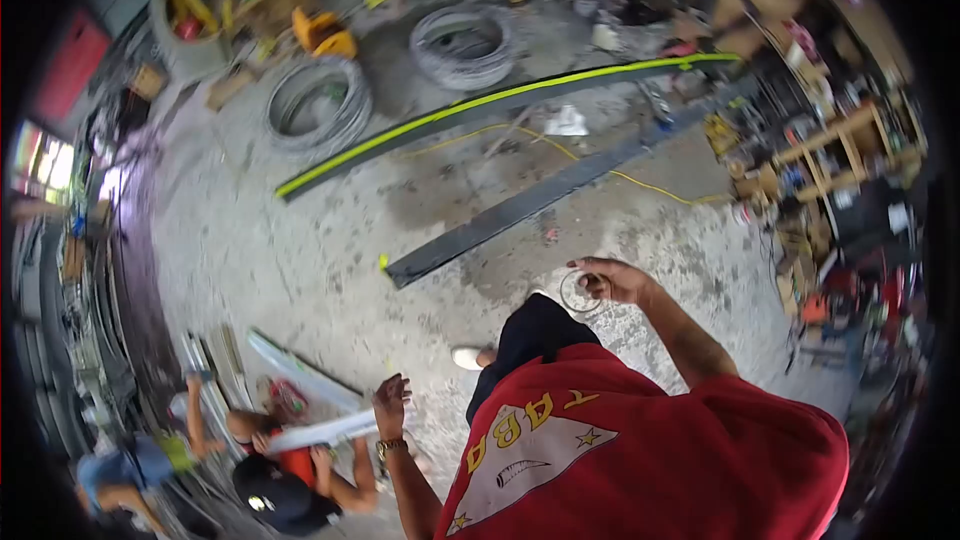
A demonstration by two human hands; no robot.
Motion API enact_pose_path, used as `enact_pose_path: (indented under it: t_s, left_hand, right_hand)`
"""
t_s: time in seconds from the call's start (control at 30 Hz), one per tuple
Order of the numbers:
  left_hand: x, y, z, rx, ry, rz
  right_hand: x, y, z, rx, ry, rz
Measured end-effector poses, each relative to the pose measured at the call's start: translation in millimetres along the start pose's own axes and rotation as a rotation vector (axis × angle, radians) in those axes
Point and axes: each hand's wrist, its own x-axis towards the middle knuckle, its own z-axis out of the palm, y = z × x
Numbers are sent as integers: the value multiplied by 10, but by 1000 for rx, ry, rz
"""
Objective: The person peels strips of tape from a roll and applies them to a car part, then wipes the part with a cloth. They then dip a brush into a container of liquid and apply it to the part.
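Note:
My right hand (pixel 612 280) is out in front of my red shirt, its fingers closed on a thin round hoop (pixel 577 305), too small to name for certain. At my left side, my left hand (pixel 392 395) hangs with fingers loosely bent and apart, and nothing shows in it. A watch or bracelet (pixel 392 446) circles that wrist. Ahead on the floor lies a long dark grey beam (pixel 520 208). Beyond it is a second long beam (pixel 480 110) with a bright yellow-green strip along it. Neither hand touches the beams.
Two wire coils (pixel 318 105) (pixel 462 48) lie past the beams, near a yellow-orange tool (pixel 323 35). A yellow cord (pixel 640 183) runs beneath the beams. At lower left, two people (pixel 285 495) (pixel 120 470) crouch by a pale long piece (pixel 325 430). Cluttered wooden shelves (pixel 835 155) stand right.

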Motion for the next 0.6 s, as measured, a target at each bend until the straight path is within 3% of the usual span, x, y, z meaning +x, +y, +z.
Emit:
enact_pose_path:
  t_s: [0.1, 0.17, 0.33, 0.47, 0.53, 0.6]
  left_hand:
    - [-7, 409, 422, 107, -150, 72]
    - [126, 752, 863, 191, -260, 137]
    - [622, 1681, 2583, 407, -550, 343]
    - [1401, 2002, 4167, 490, -572, 561]
    - [1859, 2100, 4854, 516, -477, 609]
    - [1860, 2516, 5444, 520, -402, 489]
  right_hand:
    - [-664, 280, -249, 259, -40, -131]
    - [-965, 479, -550, 517, -95, -353]
    - [-1607, 1059, -1631, 792, -152, -675]
    - [-2159, 1236, -2339, 898, -211, -951]
    - [-2431, 1217, -2659, 846, -191, -1021]
    - [-2787, 1078, -2952, 821, -91, -1024]
